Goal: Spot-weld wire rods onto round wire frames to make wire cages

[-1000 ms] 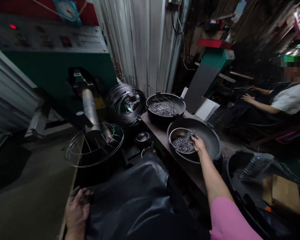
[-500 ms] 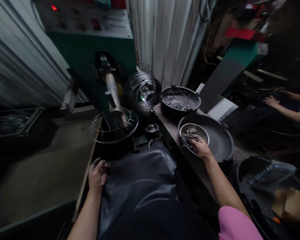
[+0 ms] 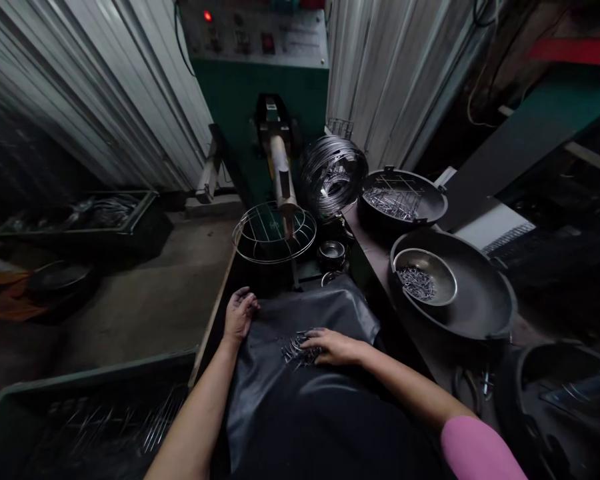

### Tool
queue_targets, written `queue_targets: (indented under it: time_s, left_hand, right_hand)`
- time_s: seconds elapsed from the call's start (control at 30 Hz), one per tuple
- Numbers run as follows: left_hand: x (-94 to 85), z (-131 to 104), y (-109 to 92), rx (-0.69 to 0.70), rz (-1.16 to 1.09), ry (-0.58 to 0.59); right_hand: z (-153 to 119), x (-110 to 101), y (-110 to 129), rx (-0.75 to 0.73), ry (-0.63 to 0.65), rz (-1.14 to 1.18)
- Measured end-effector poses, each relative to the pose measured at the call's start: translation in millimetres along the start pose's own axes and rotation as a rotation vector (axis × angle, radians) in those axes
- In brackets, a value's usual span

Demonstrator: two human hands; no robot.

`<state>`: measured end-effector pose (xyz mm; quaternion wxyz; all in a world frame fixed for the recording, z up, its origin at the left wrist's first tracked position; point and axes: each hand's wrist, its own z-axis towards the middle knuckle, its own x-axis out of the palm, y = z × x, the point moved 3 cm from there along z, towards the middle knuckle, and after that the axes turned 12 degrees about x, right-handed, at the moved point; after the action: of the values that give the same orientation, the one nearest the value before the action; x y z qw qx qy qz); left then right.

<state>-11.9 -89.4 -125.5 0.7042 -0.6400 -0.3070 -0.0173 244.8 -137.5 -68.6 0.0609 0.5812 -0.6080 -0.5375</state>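
Note:
My right hand is over the black apron on my lap, its fingers spread against a small heap of short metal pieces. My left hand rests at the apron's left edge, fingers loosely curled and apart, holding nothing. More short pieces lie in a metal bowl, which stands inside a wide dark pan on the right. Ahead of my hands, a round wire frame surrounds the lower end of a machine's metal arm.
A green machine stands ahead, with wire coils beside it. Another pan holds metal pieces. Green bins stand at left. Small cups sit in front of the machine.
My right hand has moved left from the bowl to the apron, where metal pieces now lie. The view has shifted left. My left hand keeps its place by the apron's edge.

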Motion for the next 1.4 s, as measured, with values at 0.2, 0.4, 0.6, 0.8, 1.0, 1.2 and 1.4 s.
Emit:
queue_targets:
  time_s: [0.2,0.4,0.6,0.8,1.0,1.2,1.4]
  left_hand:
    - [-2.7,-1,-3,0.053,0.051,0.036]
    - [20.5,-35,-7,0.157,0.568,0.393]
    - [37.5,-88,20,0.277,1.08,1.187]
    - [34.3,-96,31,0.312,1.298,1.263]
    - [47.7,-86,-5,0.032,0.938,0.906]
    - [25.7,-40,-51,-0.068,0.713,0.268]
    - [-0.6,-29,-62,-0.076,0.6,0.018]
  right_hand:
    - [-27,-25,-25,0.102,-0.313,0.107]
    - [-30,-18,-37,0.11,-0.339,0.017]
    - [14,30,-28,0.079,-0.147,-0.489]
    - [22,25,-30,0.097,-0.167,-0.593]
    - [4,-22,-26,0.14,-0.195,-0.433]
    - [22,-46,-17,0.248,-0.215,-0.525]
    - [59,-5,2,0.317,-0.05,-0.655]
